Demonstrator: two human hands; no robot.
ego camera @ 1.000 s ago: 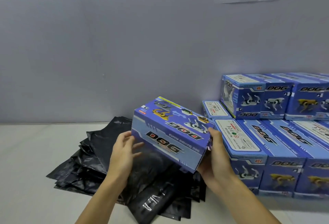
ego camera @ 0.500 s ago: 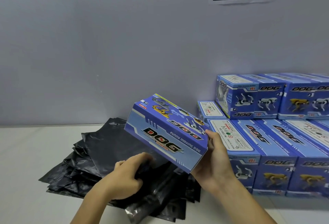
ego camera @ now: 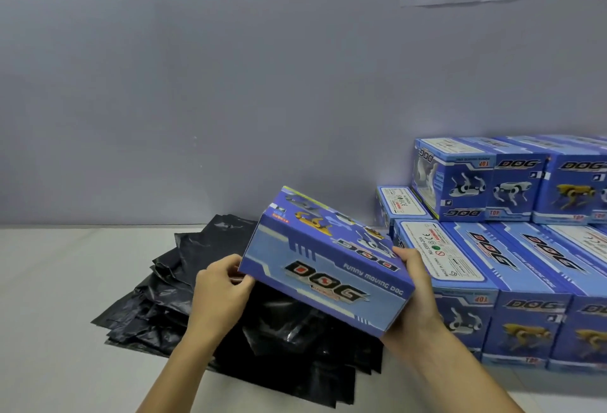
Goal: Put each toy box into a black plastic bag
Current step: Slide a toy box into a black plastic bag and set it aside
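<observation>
Holding the toy box [ego camera: 325, 268] tilted in right hand [ego camera: 410, 301], left hand [ego camera: 220, 291] pinching a black bag [ego camera: 289, 330]; next, judged: open its mouth.

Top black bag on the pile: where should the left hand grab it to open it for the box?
Probably at the top black bag's near-left edge beside the left hand, coming from the left. The tilted toy box, held by the right hand, overhangs the bag's middle, leaving that edge exposed. Which edge is the mouth isn't visible.

held toy box [ego camera: 325, 268] glossy printed card, black bags [ego camera: 184, 297] thin crinkled shiny plastic, table [ego camera: 49, 281] matt pale, wall [ego camera: 197, 84] matt grey
</observation>
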